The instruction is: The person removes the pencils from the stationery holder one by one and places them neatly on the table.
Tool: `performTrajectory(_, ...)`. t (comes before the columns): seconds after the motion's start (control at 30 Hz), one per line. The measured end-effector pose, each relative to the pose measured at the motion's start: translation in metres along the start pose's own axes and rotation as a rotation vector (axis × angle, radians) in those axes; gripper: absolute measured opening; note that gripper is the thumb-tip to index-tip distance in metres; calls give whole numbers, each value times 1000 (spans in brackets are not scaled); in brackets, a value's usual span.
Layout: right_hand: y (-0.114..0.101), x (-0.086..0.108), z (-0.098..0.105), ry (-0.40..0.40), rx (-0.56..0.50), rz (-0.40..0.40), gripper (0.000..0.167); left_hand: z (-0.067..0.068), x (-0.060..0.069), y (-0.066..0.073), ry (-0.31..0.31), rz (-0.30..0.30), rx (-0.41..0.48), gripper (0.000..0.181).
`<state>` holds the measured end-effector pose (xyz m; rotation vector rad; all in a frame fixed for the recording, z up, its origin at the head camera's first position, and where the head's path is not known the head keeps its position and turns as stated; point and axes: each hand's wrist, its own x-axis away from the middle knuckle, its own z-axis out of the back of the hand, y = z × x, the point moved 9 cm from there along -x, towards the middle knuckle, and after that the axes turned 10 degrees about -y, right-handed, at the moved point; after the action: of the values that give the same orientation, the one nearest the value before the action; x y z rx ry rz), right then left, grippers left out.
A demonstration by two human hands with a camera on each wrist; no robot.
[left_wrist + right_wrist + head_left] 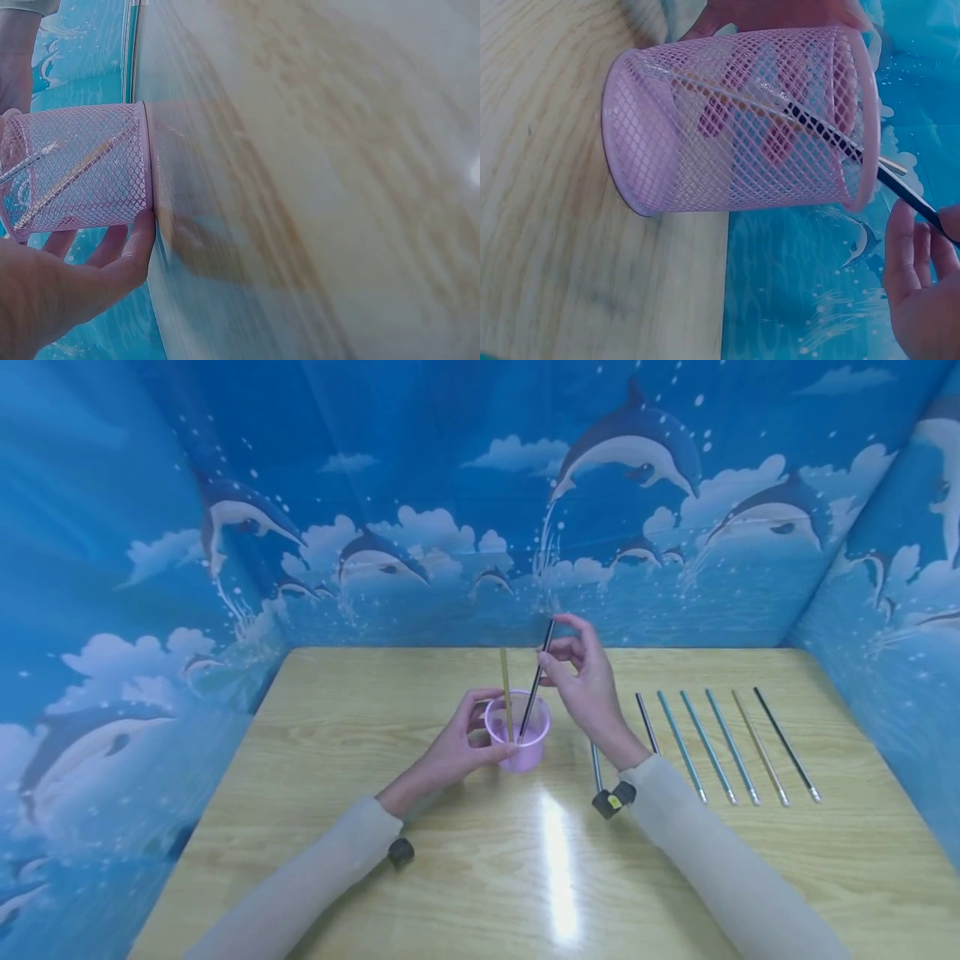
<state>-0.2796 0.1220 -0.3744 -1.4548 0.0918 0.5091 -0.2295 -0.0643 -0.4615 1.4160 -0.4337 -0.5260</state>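
A pink mesh pen cup [521, 762] stands upright on the wooden table. My left hand [459, 742] holds it from the left, thumb at the near side of the rim and fingers around the far side. Inside leans a gold pencil [506, 685], its upper end sticking out. My right hand [588, 681] pinches a black pencil [546, 647] near its top, above and to the right of the cup. Through the mesh in the right wrist view, the black pencil's lower end [810, 120] shows within the cup, tilted and short of the base.
To the right, several pencils lie in a spaced row: black, teal and gold ones, such as a teal pencil [707, 745] and the outermost black pencil [786, 743]. Another pencil [596, 767] lies partly hidden by the right wrist. A dolphin-printed blue backdrop [450, 602] borders the table [360, 710].
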Motion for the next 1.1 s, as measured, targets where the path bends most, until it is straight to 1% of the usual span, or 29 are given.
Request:
performTrajectory(0.13,-5,-1,4,10,1,21,58,0,0,2,2,-17,-8,83)
performTrajectory(0.27,-11,-1,9,17,-2,41,57,0,-2,4,5,-22,-9,83)
performTrajectory(0.47,-17,0,18,38,-30,60,55,2,-1,3,20,-13,-2,82)
performTrajectory(0.7,-20,4,31,92,-69,74,55,1,2,2,27,-8,-3,84)
performTrajectory(0.93,-25,8,45,108,-101,81,54,2,2,1,41,2,-22,86)
performTrajectory(1.1,-27,9,55,127,-123,81,53,1,2,1,46,7,-14,86)
